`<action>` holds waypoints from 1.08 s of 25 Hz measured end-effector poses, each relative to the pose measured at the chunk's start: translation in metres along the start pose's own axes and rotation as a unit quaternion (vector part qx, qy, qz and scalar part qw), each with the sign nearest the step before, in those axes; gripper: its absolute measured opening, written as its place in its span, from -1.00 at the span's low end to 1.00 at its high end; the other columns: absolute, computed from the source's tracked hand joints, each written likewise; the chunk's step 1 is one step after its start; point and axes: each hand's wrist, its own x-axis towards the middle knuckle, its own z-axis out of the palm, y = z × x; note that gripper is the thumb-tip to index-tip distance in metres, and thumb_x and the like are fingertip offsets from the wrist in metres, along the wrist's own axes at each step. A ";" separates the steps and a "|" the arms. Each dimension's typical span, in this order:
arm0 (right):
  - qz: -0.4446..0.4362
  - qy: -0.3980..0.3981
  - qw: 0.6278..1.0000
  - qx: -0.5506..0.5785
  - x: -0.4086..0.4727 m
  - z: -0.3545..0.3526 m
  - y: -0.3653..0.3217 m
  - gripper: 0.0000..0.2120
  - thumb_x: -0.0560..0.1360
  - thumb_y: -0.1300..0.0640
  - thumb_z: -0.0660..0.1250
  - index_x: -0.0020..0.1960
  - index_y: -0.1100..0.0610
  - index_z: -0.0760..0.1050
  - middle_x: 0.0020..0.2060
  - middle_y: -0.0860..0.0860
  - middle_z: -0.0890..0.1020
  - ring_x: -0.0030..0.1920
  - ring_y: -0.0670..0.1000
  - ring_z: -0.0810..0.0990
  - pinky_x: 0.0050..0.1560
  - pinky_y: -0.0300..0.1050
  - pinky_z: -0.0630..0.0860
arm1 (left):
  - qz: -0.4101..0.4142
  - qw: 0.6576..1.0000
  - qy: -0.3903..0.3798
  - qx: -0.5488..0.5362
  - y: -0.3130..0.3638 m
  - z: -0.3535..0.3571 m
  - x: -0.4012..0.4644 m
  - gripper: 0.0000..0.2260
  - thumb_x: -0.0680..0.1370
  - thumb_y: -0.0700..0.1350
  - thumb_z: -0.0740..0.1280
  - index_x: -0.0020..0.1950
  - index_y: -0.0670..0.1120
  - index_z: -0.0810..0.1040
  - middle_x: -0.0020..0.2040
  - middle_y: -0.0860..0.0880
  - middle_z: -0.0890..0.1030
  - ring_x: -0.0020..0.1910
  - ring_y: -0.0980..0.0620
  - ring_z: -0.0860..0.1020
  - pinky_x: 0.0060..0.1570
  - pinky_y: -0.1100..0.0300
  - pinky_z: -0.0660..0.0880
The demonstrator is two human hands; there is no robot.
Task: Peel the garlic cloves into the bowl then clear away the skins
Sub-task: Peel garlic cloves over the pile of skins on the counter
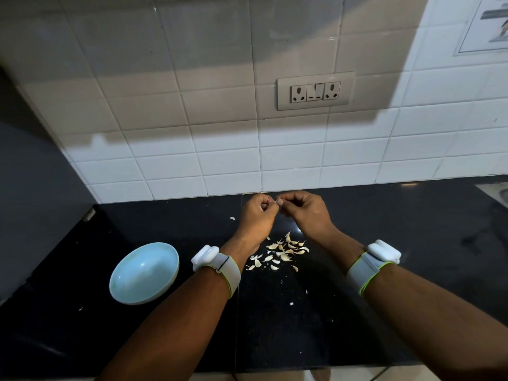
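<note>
A white tiled wall (225,149) fills the upper part of the view, carrying a socket and switch plate (315,91), and below it runs the black countertop (412,243) on which the work is set out. The pale blue bowl (144,272) stands on the left of the counter, tilted toward the camera, and its inside looks bare: no peeled clove can be made out in it, so by the look of things the peeling is at its start or very near it. Just to the right of the bowl, between the two forearms, lies a loose pile of garlic cloves (283,253) still wearing their papery skins, with a few small white skin flecks (292,303) scattered on the counter around it. Both wrists wear grey bands with white modules. Above the pile and close to the wall, the left hand (257,215) and the right hand (308,213) meet with fingers curled, pinching between them one small clove (279,201), apparently working its skin loose; how much skin remains on it is too small to tell. What is left, then, seems to be nearly everything: this clove to finish and drop in the bowl, the whole pile to peel, and the skins to gather and clear away afterwards.
</note>
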 end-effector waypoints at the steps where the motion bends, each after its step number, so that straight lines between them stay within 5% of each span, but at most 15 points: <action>1: 0.009 0.007 1.000 0.015 0.001 -0.001 0.001 -0.92 0.56 0.20 0.46 0.03 0.13 0.72 -0.21 0.03 0.74 -0.21 -0.06 0.68 -0.12 -0.20 0.61 | 0.003 1.000 0.010 -0.006 0.000 0.000 0.000 -0.93 0.60 -0.15 0.37 -0.01 -0.15 0.61 -0.21 0.02 0.57 -0.28 0.13 0.46 -0.26 0.24 0.42; 6: 0.049 0.017 0.992 0.113 0.000 -0.003 -0.002 -0.91 0.58 0.24 0.44 0.06 0.16 0.70 -0.16 0.03 0.74 -0.18 -0.03 0.68 -0.10 -0.19 0.62 | 0.017 0.999 0.033 -0.030 -0.003 -0.006 0.004 -0.94 0.59 -0.12 0.42 0.04 -0.05 0.67 -0.11 0.04 0.65 -0.16 0.19 0.57 -0.09 0.28 0.50; 12: 0.062 -0.012 0.985 0.159 -0.002 -0.003 -0.008 -0.83 0.59 0.26 0.40 0.17 0.25 0.67 -0.11 0.11 0.73 -0.14 -0.03 0.64 -0.06 -0.20 0.60 | 0.047 0.999 -0.002 -0.015 0.003 -0.005 0.001 -0.93 0.53 -0.22 0.50 0.00 -0.17 0.72 -0.32 0.14 0.64 -0.38 0.32 0.52 -0.26 0.37 0.46; 18: 0.034 -0.052 0.994 0.087 -0.002 -0.010 -0.014 -0.84 0.61 0.27 0.38 0.14 0.26 0.67 -0.12 0.13 0.72 -0.13 -0.04 0.63 -0.07 -0.24 0.59 | 0.068 0.997 0.014 0.016 0.007 -0.009 0.000 -0.95 0.48 -0.21 0.54 -0.11 -0.10 0.71 -0.20 -0.05 0.70 -0.28 0.20 0.56 -0.18 0.30 0.55; 27: 0.082 -0.100 0.976 0.175 0.000 -0.018 -0.014 -0.83 0.61 0.29 0.37 0.16 0.29 0.65 -0.09 0.19 0.71 -0.10 0.01 0.67 -0.05 -0.17 0.62 | 0.056 0.996 -0.065 -0.016 0.013 -0.017 -0.003 -0.93 0.50 -0.26 0.51 -0.06 -0.23 0.66 -0.32 0.14 0.65 -0.33 0.30 0.52 -0.21 0.39 0.47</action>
